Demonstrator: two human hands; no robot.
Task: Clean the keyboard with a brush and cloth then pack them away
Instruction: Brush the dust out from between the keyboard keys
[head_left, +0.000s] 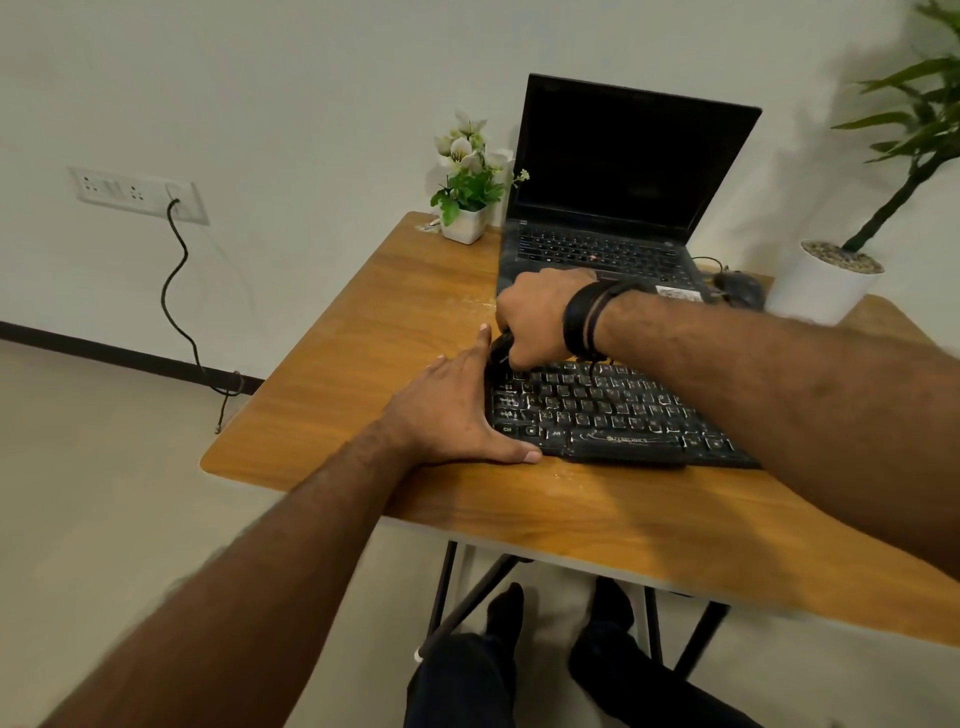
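Pale walls and a beige floor surrounded a small wooden table (415, 291) seen from above; at twelve o'clock on it stood an open laptop (613, 208) with a dark screen, and at eleven o'clock a little white pot of flowers (467, 182); a tall plant in a white pot (826, 280) stood at two o'clock.

Near the table's middle lay a black keyboard (608, 410), its keys speckled with pale dust; the left hand (452, 410) lay flat against the keyboard's nine o'clock edge, fingers straight and thumb along the front corner, seemingly bracing it and holding nothing; the right hand (540, 317), with dark bands at the wrist, was curled down over the keyboard's eleven o'clock corner, fingers closed round a small dark object (501, 348) that poked out beneath the fist.

By my judgement the brushing step was in hand, with the dark object likely the brush working the top row; the next move would call for short strokes along the rows toward three o'clock while the left hand kept the keyboard from sliding.

Much was hard to make out: the object was mostly covered by the fist, so bristles could not be confirmed; no cloth was visible anywhere; the right forearm hid the keyboard's three o'clock end; a dark shape at one o'clock beside the laptop, perhaps a mouse (740, 288), was blurred.
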